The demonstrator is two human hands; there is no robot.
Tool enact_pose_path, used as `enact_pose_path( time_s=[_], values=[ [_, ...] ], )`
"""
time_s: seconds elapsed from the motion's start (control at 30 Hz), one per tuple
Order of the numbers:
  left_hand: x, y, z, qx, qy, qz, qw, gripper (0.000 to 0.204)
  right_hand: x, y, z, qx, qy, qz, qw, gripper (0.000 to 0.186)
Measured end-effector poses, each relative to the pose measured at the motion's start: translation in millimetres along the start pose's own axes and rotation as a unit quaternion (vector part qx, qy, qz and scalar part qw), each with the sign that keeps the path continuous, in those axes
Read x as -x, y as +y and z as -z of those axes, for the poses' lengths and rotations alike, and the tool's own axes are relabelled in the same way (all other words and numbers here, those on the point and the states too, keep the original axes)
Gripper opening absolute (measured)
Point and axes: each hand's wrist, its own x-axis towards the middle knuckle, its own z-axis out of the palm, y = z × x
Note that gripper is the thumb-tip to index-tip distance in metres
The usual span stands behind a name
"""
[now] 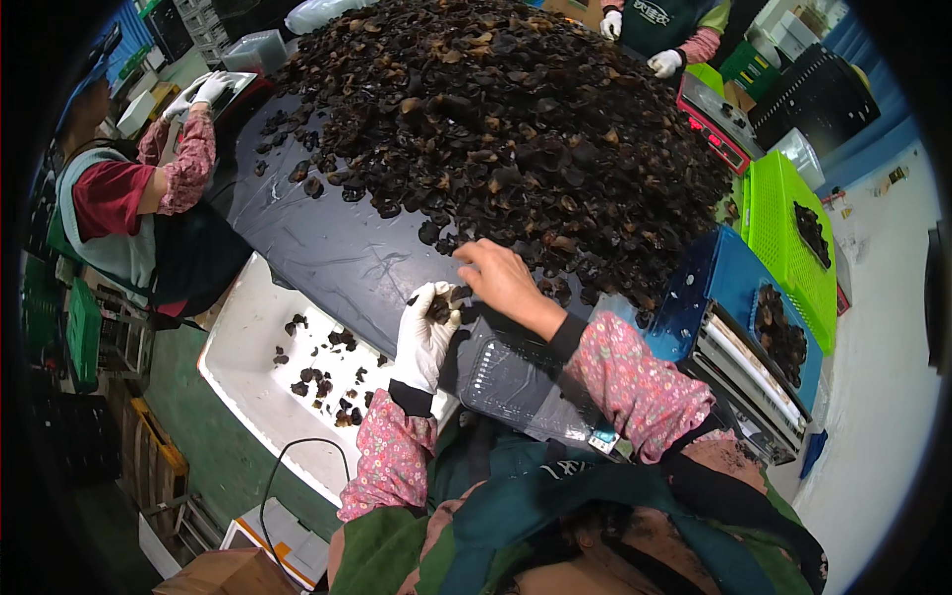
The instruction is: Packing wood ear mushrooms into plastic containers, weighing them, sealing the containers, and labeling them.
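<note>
My left hand (426,332), in a white glove, grips some dark, curled fungus pieces (443,307). My bare right hand (504,283) is just above and to the right of it, fingers apart and slightly bent, near the edge of the big heap of dark fungus (516,119) on the grey work surface (327,258). A clear plastic container (511,387) lies under my right forearm. At lower left, a white tub (243,362) holds scattered dark fragments.
A gloved co-worker (119,198) stands at left, another (654,30) across the heap. At right are a blue tray (709,268) with fungus, a green perforated tray (769,228) and a red scale (719,134). A black cable (297,441) crosses the tub's front.
</note>
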Motion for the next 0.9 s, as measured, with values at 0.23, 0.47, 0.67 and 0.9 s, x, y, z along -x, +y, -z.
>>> enact_pose_path(
  time_s=[0.23,0.47,0.67,0.9],
  values=[
    [2,12,-13,-0.071,0.079,-0.094,0.990,0.020,-43,46,-46,0.049,0.031,0.044,0.997,0.022],
    [1,-11,-25,-0.648,0.100,-0.303,0.692,0.036,-43,25,-35,-0.087,0.083,-0.133,0.984,0.021],
    [-1,-37,-3,-0.763,0.134,-0.291,0.561,0.025,-39,-35,-47,-0.113,-0.006,0.029,0.993,0.040],
    [3,-20,-10,-0.661,0.101,-0.356,0.653,0.024,-23,47,-38,0.243,0.050,0.077,0.966,0.033]
  ],
)
